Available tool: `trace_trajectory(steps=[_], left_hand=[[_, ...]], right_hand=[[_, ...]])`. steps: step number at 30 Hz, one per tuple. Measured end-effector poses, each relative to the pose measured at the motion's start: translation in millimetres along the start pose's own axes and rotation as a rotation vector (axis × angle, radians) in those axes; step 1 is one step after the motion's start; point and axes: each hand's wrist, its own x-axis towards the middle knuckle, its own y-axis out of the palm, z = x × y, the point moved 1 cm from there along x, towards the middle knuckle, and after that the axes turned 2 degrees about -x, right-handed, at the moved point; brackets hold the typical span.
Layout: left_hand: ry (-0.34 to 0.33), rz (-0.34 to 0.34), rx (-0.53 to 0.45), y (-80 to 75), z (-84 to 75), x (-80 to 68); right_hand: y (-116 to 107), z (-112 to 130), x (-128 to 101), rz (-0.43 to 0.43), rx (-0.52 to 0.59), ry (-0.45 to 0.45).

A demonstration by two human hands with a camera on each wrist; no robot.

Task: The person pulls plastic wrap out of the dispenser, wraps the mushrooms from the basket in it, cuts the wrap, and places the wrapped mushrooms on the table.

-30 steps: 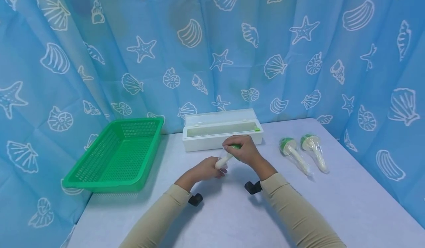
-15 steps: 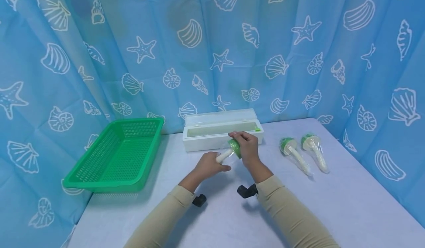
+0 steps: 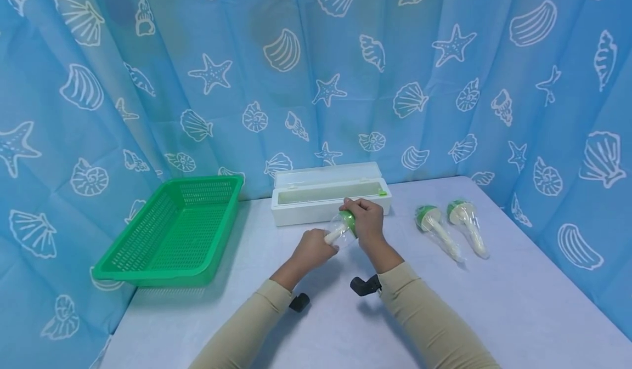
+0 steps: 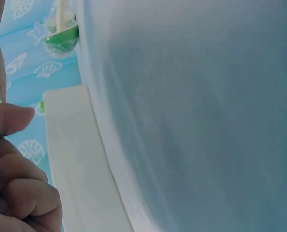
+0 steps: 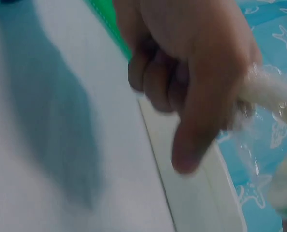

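Observation:
Both hands hold one green-capped white mushroom-shaped piece (image 3: 340,228) in clear film, just above the table in front of the white box (image 3: 316,209). My left hand (image 3: 323,243) grips the stem end. My right hand (image 3: 356,215) is curled round the green cap. In the right wrist view the right hand (image 5: 191,82) has its fingers curled, with the film-wrapped stem (image 5: 271,96) beside it. The left wrist view shows the curled left fingers (image 4: 17,193) by the box (image 4: 70,169).
Two more wrapped green-capped pieces (image 3: 436,229) (image 3: 469,225) lie on the table at the right. A green mesh basket (image 3: 148,259) stands at the left. The white box has its lid (image 3: 326,172) open against the blue shell-print curtain (image 3: 316,73).
The piece has tilted up and moved a little toward the white box. My right hand has shifted round the green cap, and both forearms have slid forward.

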Motion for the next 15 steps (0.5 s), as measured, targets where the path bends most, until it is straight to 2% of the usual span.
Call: trace_trajectory(steps=[3, 7, 11, 15], left_hand=[[-0.024, 0.021, 0.005, -1.7, -0.6, -2.4], [-0.014, 0.054, 0.042, -2.1, 1.0, -3.0], [-0.021, 0.079, 0.08, 0.6, 6.4, -2.8], [-0.048, 0.085, 0.076, 0.8, 9.5, -3.4]], right_hand=[[-1, -1, 1, 0.079, 0.006, -0.002], [3, -3, 2, 0.138, 0.012, 0.025], [11, -4, -2, 0.094, 0.016, 0.077], [15, -7, -7, 0.04, 0.024, 0.07]])
